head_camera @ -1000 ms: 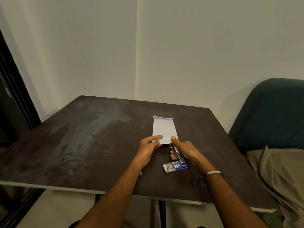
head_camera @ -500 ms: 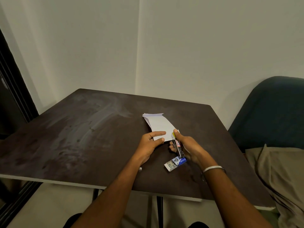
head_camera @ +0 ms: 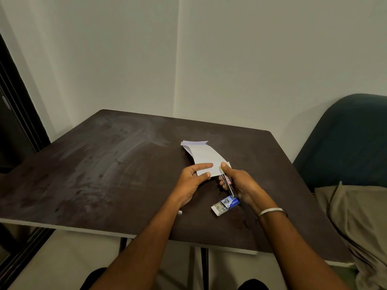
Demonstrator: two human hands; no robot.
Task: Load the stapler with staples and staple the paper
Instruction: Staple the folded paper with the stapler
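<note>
A folded white paper (head_camera: 204, 154) lies on the dark table (head_camera: 104, 174), tilted with its far end to the left. My left hand (head_camera: 193, 181) pinches the paper's near edge between thumb and forefinger. My right hand (head_camera: 240, 185) grips a slim dark stapler (head_camera: 228, 183), whose front end sits at the paper's near right corner. A small blue and white staple box (head_camera: 225, 206) lies on the table just below the stapler, near my right wrist.
A dark teal chair (head_camera: 343, 139) with a beige cloth (head_camera: 360, 222) draped on its seat stands to the right of the table. A small shiny object (head_camera: 180, 212) lies beside my left forearm. A dark door frame (head_camera: 18, 114) runs along the left.
The paper has turned, its far end swinging left, and its near right corner now meets the stapler's front end. Both hands stayed close together at the near edge.
</note>
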